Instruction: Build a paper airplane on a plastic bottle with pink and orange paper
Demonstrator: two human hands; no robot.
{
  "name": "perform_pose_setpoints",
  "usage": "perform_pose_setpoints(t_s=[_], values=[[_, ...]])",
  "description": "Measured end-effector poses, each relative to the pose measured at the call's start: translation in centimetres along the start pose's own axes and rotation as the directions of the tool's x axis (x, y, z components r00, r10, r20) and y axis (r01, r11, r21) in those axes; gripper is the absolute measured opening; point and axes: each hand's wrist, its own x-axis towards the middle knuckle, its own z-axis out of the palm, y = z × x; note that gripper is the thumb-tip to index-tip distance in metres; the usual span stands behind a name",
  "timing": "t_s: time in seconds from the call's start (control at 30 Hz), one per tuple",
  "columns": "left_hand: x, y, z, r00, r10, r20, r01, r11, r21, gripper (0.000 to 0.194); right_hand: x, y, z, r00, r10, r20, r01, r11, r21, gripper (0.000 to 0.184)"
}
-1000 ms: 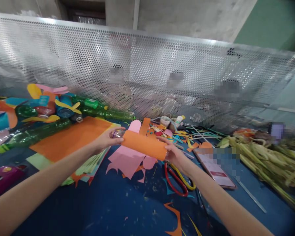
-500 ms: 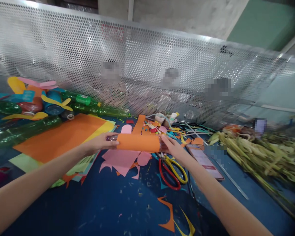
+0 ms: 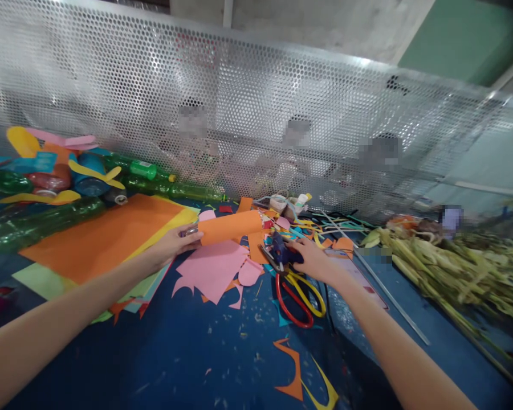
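The right hand had left the orange-wrapped bottle for a dark-blue tool, its finger closure there unclear, so the left hand alone gripped the bottle's end above the pink paper.

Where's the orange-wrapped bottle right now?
In the head view, the orange-wrapped bottle is near the middle, its left end in the left hand, pink paper just below it in the picture and the right hand to its right.

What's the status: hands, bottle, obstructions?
Left hand gripping orange-wrapped bottle, other end free. Right hand at dark blue object, grip unclear. Red-and-yellow-handled scissors close by, possible obstruction.
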Motion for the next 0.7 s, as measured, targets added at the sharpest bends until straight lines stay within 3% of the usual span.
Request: perform_pose_setpoints(t_s=[0.13,0.27,0.37,0.47,0.5,0.53,0.7], values=[[-0.1,-0.1,0.0,1.000,-0.001,-0.004,0.001,1.000,0.016,0.045,-0.2,-0.5,0.3,1.000,-0.001,-0.027,0.000,0.999,-0.040,0.044],[-0.3,0.2,0.2,1.000,-0.005,-0.016,0.006,1.000,0.028,0.043,-0.1,-1.5,0.0,0.984,0.049,-0.169,-0.058,0.997,-0.054,0.036],[-0.1,0.1,0.2,1.000,-0.013,-0.029,0.013,1.000,0.010,0.042,0.1,-2.9,-0.3,0.926,0.083,-0.369,-0.081,0.996,0.021,0.028],[0.1,-0.1,0.1,0.999,-0.019,-0.048,0.018,1.000,-0.008,0.042,-0.4,-5.4,-0.4,0.828,0.124,-0.547,0.037,0.961,0.274,0.025],[0.2,-0.2,0.0,0.998,-0.021,-0.059,0.021,1.000,-0.011,0.042,-0.7,-6.4,-0.3,0.831,0.128,-0.541,0.090,0.930,0.357,0.025],[0.2,-0.3,-0.1,0.998,-0.022,-0.066,0.021,1.000,-0.013,0.042,-1.2,-7.5,-0.1,0.865,0.080,-0.495,0.156,0.896,0.417,0.023],[0.0,-0.4,0.1,0.995,-0.030,-0.096,0.029,1.000,-0.009,0.041,-4.0,-12.5,1.5,0.906,-0.108,-0.408,0.281,0.876,0.392,0.026]])
